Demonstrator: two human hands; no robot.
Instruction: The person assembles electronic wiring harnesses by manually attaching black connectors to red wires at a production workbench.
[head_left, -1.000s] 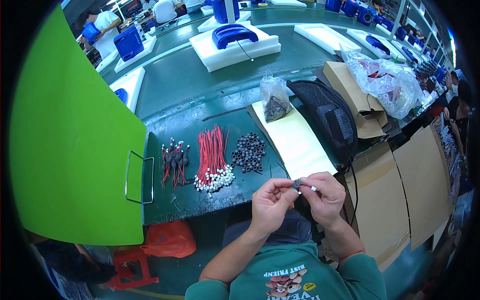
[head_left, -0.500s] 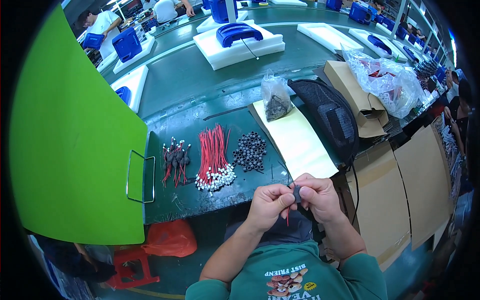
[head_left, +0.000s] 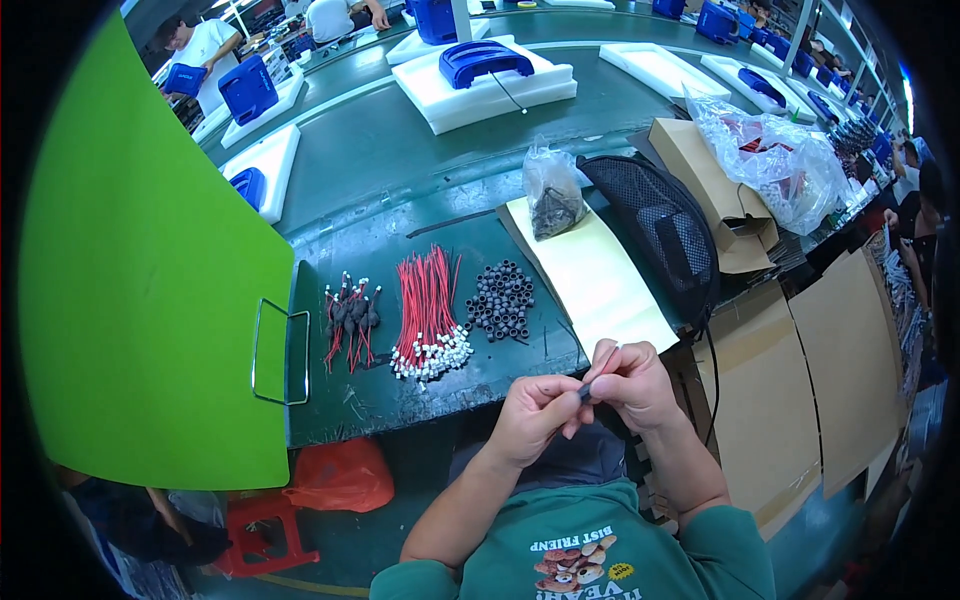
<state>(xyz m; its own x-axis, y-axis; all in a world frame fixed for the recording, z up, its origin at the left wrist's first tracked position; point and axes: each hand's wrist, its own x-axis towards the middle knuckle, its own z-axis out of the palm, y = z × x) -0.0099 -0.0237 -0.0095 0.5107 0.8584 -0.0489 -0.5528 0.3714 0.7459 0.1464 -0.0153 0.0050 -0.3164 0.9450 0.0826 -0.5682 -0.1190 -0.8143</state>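
Note:
My hands meet in front of the table's near edge, both closed in a pinch. Between the thumb and fingers of my left hand (head_left: 540,418) is a small black piece (head_left: 585,393), mostly covered by fingertips. My right hand (head_left: 637,388) pinches a short red wire (head_left: 608,364), its white end pointing up and away from me. Beyond my hands, on the green tabletop, lie a bundle of red wires with white connectors (head_left: 430,310), a pile of small black ring-like caps (head_left: 500,300), and a group of red wires with black bulbs (head_left: 352,318).
A yellow sheet (head_left: 610,285) carries a clear bag (head_left: 553,195) of dark parts. Right of it are a black mesh case (head_left: 665,220) and a cardboard box (head_left: 715,200). A green panel (head_left: 160,280) stands left. Beyond runs a line with white foam pads (head_left: 450,105) and blue housings.
The red wire hung below my fingers before; now its white end points up from my right hand. The black piece has turned and shows less. My right fingers have shifted slightly upward.

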